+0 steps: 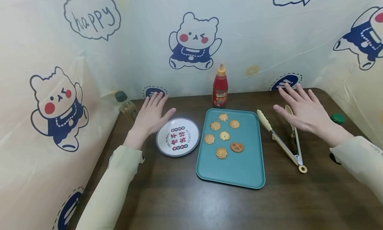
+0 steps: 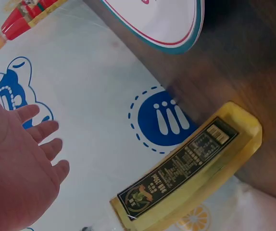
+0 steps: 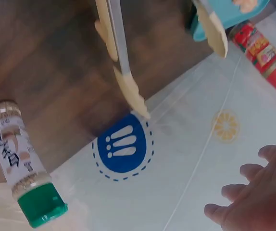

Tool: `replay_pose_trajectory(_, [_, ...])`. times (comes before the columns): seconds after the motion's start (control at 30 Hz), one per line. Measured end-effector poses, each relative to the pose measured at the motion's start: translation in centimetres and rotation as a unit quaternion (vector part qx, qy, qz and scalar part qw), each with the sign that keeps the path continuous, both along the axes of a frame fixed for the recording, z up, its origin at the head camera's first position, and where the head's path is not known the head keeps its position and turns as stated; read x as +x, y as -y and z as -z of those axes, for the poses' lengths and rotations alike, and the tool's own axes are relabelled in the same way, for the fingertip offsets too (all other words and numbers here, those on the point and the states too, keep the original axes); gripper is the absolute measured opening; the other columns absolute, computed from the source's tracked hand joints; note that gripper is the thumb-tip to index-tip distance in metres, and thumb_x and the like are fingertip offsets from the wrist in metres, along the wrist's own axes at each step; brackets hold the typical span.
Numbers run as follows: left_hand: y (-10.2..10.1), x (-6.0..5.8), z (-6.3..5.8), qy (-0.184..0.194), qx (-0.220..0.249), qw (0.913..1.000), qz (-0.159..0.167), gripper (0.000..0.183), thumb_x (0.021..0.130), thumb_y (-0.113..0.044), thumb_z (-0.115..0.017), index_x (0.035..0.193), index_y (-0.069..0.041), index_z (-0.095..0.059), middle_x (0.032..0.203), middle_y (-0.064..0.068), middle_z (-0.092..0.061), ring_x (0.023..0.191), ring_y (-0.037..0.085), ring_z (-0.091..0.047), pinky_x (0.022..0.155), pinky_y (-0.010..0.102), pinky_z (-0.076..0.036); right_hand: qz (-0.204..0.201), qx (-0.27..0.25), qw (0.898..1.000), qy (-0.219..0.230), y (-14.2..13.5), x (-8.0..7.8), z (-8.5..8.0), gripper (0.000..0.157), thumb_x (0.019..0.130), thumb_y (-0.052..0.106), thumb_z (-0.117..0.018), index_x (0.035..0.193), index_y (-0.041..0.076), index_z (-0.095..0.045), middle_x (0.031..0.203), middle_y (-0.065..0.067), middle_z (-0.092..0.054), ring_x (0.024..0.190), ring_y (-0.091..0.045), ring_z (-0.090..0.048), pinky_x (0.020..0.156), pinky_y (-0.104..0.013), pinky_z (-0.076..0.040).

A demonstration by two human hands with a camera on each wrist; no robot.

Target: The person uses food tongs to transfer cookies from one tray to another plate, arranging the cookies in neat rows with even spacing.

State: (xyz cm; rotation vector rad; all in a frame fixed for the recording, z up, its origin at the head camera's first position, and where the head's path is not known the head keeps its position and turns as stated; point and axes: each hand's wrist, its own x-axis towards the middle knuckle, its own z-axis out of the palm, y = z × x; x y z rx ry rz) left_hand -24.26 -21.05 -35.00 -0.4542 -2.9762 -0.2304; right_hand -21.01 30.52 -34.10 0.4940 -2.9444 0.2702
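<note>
My left hand (image 1: 152, 115) is held with fingers spread, beside a white round plate (image 1: 194, 136) with red lettering and a blue rim. Behind it stands a dark-capped bottle of yellowish liquid (image 2: 176, 173), partly hidden by the hand in the head view. My right hand (image 1: 306, 113) also has its fingers extended, and it overlaps one arm of the opened tongs (image 1: 281, 141) in the head view. These have cream-coloured tips and metal arms. Both hands hold nothing. Close to the right hand is a green-capped jar of pale grains (image 3: 20, 149).
Between plate and tongs lies a teal tray (image 1: 230, 173) carrying several cookies (image 1: 221, 153) and a pretzel-shaped one (image 1: 237, 147). A red sauce bottle (image 1: 220, 90) stands behind the tray. Cartoon-printed sheeting (image 1: 143, 63) rises along the back and sides of the dark wooden table (image 1: 179, 196).
</note>
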Motion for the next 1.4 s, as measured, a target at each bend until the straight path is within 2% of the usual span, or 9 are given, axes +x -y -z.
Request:
replay_pose_trajectory(0.17, [0.3,1.2,0.8,0.005,0.032,0.9994,-0.008,0.08,0.098,-0.066,-0.033,0.154,-0.009,-0.034,0.159,0.015,-0.032,0.148,0.034,-0.023,0.119,0.049,-0.014,-0.003,-0.023,0.999,-0.023,0.4,1.7,0.9,0.074,0.101,0.054,-0.044,0.158,0.009,-0.027,0.163,-0.018,-0.018,0.149,-0.041,-0.011,0.118,-0.058,-0.002])
replay_pose_trajectory(0.27, [0.7,2.1,1.4,0.023,0.06,0.9977,-0.021,0.076,0.099,-0.064,-0.036,0.152,-0.01,-0.037,0.157,0.014,-0.036,0.145,0.035,-0.029,0.116,0.053,-0.023,0.002,-0.042,0.998,-0.042,0.6,2.7,1.3,0.073,0.099,0.052,-0.051,0.154,0.007,-0.035,0.158,-0.023,-0.029,0.142,-0.047,-0.027,0.114,-0.061,-0.017])
replay_pose_trajectory(0.37, [1.2,2.8,1.9,0.041,0.089,0.9946,-0.033,0.073,0.099,-0.061,-0.043,0.151,-0.011,-0.04,0.155,0.014,-0.039,0.142,0.036,-0.035,0.111,0.057,-0.03,0.014,-0.059,0.997,-0.051,0.6,3.5,1.7,0.073,0.097,0.052,-0.056,0.151,0.005,-0.04,0.152,-0.026,-0.037,0.134,-0.05,-0.036,0.106,-0.065,-0.028])
replay_pose_trajectory(0.6, [2.4,3.5,3.3,0.073,0.139,0.9864,-0.051,0.061,0.099,-0.043,-0.058,0.147,-0.008,-0.044,0.151,0.016,-0.044,0.138,0.037,-0.042,0.106,0.058,-0.038,0.044,-0.082,0.995,-0.045,0.1,5.1,3.6,0.075,0.093,0.051,-0.063,0.145,-0.002,-0.046,0.138,-0.031,-0.044,0.122,-0.052,-0.044,0.095,-0.068,-0.036])
replay_pose_trajectory(0.83, [3.3,3.5,4.5,0.097,0.201,0.9712,-0.085,0.052,0.096,-0.022,-0.068,0.14,-0.004,-0.048,0.138,0.021,-0.052,0.117,0.038,-0.056,0.093,0.054,-0.05,0.09,-0.084,0.992,-0.029,-0.5,6.7,5.8,0.082,0.091,0.056,-0.064,0.14,-0.008,-0.047,0.131,-0.034,-0.045,0.116,-0.053,-0.045,0.086,-0.07,-0.04])
replay_pose_trajectory(1.0, [3.6,3.4,5.3,0.121,0.206,0.9663,-0.095,0.052,0.094,-0.019,-0.07,0.139,-0.002,-0.049,0.135,0.022,-0.053,0.114,0.038,-0.057,0.092,0.053,-0.051,0.116,-0.09,0.989,-0.02,-0.9,7.4,7.2,0.088,0.089,0.058,-0.066,0.139,-0.011,-0.044,0.125,-0.037,-0.046,0.109,-0.054,-0.047,0.079,-0.07,-0.041])
replay_pose_trajectory(1.13, [3.5,3.5,5.8,0.135,0.197,0.9652,-0.106,0.051,0.094,-0.015,-0.069,0.138,0.001,-0.049,0.133,0.024,-0.053,0.112,0.038,-0.057,0.094,0.053,-0.049,0.138,-0.109,0.984,0.013,-1.1,7.5,8.3,0.097,0.087,0.058,-0.068,0.139,-0.018,-0.038,0.119,-0.04,-0.046,0.101,-0.054,-0.049,0.078,-0.068,-0.042])
replay_pose_trajectory(1.3, [3.3,3.6,6.1,0.16,0.191,0.96,-0.128,0.051,0.095,-0.014,-0.067,0.139,0.005,-0.047,0.134,0.028,-0.052,0.116,0.041,-0.056,0.097,0.055,-0.046,0.17,-0.152,0.972,0.06,-1.1,7.5,9.3,0.098,0.088,0.056,-0.068,0.135,-0.023,-0.034,0.104,-0.034,-0.048,0.086,-0.043,-0.051,0.065,-0.055,-0.046])
replay_pose_trajectory(1.4, [3.2,3.7,6.1,0.176,0.192,0.9546,-0.144,0.052,0.096,-0.013,-0.067,0.14,0.005,-0.046,0.136,0.03,-0.051,0.121,0.043,-0.053,0.101,0.056,-0.043,0.181,-0.179,0.964,0.075,-1.0,7.4,9.7,0.096,0.088,0.054,-0.069,0.134,-0.023,-0.034,0.102,-0.032,-0.048,0.085,-0.041,-0.051,0.063,-0.049,-0.045])
